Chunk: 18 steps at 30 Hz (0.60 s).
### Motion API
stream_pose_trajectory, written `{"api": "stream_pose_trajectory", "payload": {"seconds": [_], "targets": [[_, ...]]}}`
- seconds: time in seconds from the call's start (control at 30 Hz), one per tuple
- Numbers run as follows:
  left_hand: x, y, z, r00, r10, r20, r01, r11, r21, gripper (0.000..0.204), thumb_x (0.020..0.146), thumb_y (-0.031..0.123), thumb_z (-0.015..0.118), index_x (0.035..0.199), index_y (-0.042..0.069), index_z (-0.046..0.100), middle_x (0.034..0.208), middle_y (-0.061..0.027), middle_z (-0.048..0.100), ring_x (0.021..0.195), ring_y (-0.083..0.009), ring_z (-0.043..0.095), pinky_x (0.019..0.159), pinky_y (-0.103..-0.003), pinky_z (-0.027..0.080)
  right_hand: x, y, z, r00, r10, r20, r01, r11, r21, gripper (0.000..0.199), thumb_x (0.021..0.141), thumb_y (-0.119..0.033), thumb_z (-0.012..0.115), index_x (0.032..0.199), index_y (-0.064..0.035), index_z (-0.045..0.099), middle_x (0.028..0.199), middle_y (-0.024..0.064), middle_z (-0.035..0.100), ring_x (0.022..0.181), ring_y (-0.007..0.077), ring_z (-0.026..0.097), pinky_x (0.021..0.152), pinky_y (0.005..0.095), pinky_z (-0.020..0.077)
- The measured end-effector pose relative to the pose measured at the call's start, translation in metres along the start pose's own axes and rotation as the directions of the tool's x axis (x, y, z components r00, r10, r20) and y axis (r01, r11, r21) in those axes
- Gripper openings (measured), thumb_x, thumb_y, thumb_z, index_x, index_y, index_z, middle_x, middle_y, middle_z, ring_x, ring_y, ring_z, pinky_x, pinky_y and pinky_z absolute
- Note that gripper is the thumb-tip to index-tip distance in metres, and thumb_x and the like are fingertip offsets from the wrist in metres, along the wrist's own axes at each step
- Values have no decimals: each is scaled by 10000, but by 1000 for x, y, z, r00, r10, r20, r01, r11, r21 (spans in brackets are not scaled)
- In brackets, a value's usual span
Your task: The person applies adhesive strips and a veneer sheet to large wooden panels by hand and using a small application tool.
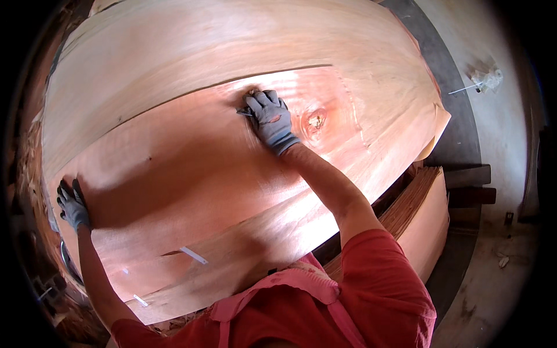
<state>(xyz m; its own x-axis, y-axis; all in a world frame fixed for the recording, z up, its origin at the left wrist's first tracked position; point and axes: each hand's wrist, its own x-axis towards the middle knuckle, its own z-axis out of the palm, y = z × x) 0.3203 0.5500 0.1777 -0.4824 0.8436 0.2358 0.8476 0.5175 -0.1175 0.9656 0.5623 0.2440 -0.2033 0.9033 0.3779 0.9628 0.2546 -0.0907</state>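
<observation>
Right hand (pixel 271 119) pinches a small dark tool (pixel 243 112) on the reddish veneer sheet (pixel 191 174); left hand (pixel 72 204), grip spread, presses its edge near white tape strips (pixel 193 255).

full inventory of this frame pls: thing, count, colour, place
veneer sheets: several overlapping, pale pink-orange wood, spread across most of the view
knot: one, darker orange, on the sheet just right of the right hand
tape strips: at least two, white, on the near sheets at lower left
veneer stack: one, same wood, lower right beside the table
floor: grey concrete, right side, with a small clear scrap at upper right
left hand: grey glove, on the left edge of a sheet
right hand: grey glove, pressing on the sheet at centre, a small dark tool under the fingers
</observation>
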Motion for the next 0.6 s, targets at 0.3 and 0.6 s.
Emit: {"api": "stream_pose_trajectory", "payload": {"seconds": [0.3, 0.6], "targets": [[-5, -22, 22, 935, 313, -167, -297, 948, 115, 567, 967, 530, 435, 1287, 72, 528, 1311, -174, 501, 1204, -394, 447, 987, -518, 410, 21, -14, 2, 982, -187, -22, 188, 979, 82, 145, 840, -112, 572, 981, -122, 605, 1024, 111, 607, 976, 324, 571, 840, 441, 465], [-23, 31, -57, 997, -52, 50, 57, 994, -97, 740, 938, 665, 373, 1522, 214, 317, 1581, -134, 274, 1461, -380, 218, 1112, -673, 160, 3, -6, 4, 988, -150, -17, 151, 988, 37, 300, 944, -192, 538, 1198, -45, 598, 1292, 162, 568, 1103, 391, 520, 958, 448, 448]]}}
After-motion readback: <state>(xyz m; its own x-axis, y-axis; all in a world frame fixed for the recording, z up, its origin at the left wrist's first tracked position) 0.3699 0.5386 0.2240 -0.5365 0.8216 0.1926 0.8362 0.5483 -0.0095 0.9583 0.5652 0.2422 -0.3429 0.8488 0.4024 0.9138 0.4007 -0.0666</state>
